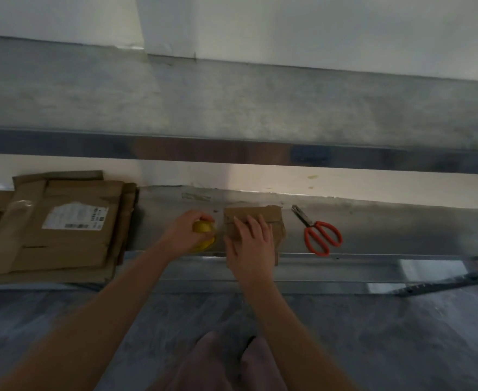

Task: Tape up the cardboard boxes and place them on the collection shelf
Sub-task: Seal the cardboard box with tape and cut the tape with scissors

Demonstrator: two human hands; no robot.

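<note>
A small brown cardboard box (263, 218) sits on the lower metal shelf (387, 230) near its front edge. My right hand (250, 244) lies flat on the box's top and front with the fingers spread. Just left of the box, my left hand (185, 231) grips a yellow tape roll (204, 235), and the roll stands close against the box's left side. Much of the roll is hidden under my fingers.
Red-handled scissors (318, 235) lie on the shelf right of the box. A stack of flattened cardboard boxes (60, 227), one with a white label, fills the shelf's left end. A wide upper shelf (232, 108) runs above. Grey floor lies below.
</note>
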